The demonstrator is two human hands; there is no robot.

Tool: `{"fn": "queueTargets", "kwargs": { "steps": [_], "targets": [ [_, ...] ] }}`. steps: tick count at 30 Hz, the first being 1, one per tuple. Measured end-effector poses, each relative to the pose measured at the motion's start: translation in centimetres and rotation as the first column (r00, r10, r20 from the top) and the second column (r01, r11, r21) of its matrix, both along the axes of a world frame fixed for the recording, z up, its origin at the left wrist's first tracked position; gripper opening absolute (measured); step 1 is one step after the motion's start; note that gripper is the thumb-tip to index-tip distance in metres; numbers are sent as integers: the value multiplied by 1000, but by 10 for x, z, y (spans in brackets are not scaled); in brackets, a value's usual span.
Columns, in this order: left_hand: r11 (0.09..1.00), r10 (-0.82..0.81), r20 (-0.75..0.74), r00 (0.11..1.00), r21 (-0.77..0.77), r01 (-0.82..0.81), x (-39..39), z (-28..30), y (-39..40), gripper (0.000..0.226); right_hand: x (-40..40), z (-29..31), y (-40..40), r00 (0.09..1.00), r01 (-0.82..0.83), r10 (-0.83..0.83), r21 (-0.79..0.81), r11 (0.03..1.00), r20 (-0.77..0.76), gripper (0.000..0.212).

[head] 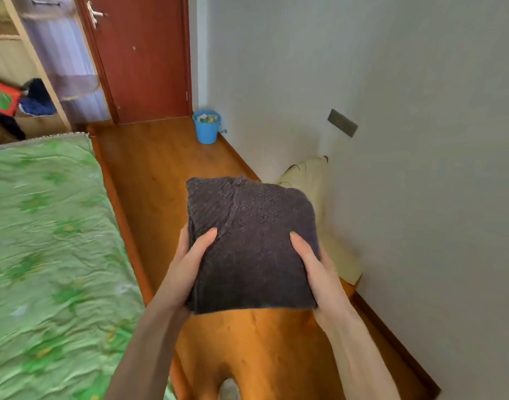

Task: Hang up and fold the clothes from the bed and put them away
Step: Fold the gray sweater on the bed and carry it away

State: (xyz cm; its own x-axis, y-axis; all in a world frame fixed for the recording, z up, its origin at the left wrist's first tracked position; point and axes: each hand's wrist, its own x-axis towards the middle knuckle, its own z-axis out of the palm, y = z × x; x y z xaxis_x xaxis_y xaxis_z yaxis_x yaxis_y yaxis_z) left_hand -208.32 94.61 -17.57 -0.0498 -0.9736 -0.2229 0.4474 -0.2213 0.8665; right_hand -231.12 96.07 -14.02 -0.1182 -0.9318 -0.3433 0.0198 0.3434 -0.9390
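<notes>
1. We hold a folded dark grey knitted sweater (pixel 252 243) in front of us, lifted above the wooden floor (pixel 161 174) in the gap between the bed and the wall.
2. Our left hand (pixel 190 261) grips the sweater's left edge: the thumb lies on top of the knit and the other fingers are tucked beneath, out of sight.
3. Our right hand (pixel 314 264) grips the right edge the same way, thumb on top, fingers hidden under the fabric.
4. The sweater is folded into a thick, roughly square bundle, with a seam running down its upper face and its near edge hanging just past our wrists.
5. The bed (pixel 45 241) lies to our left under a crumpled green patterned cover, edged by an orange wooden frame.
6. Ahead stands a shut reddish-brown door (pixel 143 59) with a metal handle.
7. A blue bucket (pixel 206 127) sits on the floor in the corner beside the door, touching the white wall, with something light inside it.
8. Left of the door is an open wardrobe (pixel 37 62) where pale garments hang and dark and blue items are piled on a lower shelf.
9. A cream-coloured cloth item (pixel 314 180) leans against the wall behind the sweater.
10. A grey plate (pixel 342 123) is fixed to the wall above it.
</notes>
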Motion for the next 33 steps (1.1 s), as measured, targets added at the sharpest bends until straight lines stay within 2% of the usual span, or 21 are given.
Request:
{"fn": "queueTargets", "kwargs": {
  "steps": [3,6,10,12,16,19,23,27,33],
  "targets": [
    [1000,28,0,1000,-2,-28,-10,8,-43,75,-11,9,-52,998,-65,66,-64,996,19,59],
    [998,67,-10,998,-13,-67,-16,15,-83,76,-20,13,-101,993,-117,117,-124,985,-2,55],
    [988,153,2,988,-25,-153,-14,23,-128,88,-21,22,-163,979,-198,201,-111,974,16,45],
    [980,196,1,981,-22,-196,-10,26,-150,89,-18,25,-195,967,-252,255,-110,962,21,51],
    [962,273,23,962,-20,-273,4,27,-194,79,-2,25,-267,925,-374,377,-58,926,54,81],
    [936,351,49,935,-12,-351,16,29,-232,87,18,23,-326,891,-453,454,-39,891,23,101],
    [897,441,66,895,-26,-440,30,35,-284,73,44,22,-400,862,-500,505,-80,862,57,89],
    [857,515,67,855,-20,-515,38,41,-336,84,62,19,-467,838,-520,534,-134,843,108,92],
    [812,582,101,807,-23,-583,60,44,-393,79,94,15,-540,793,-567,582,-131,813,180,91]
  ]
}}
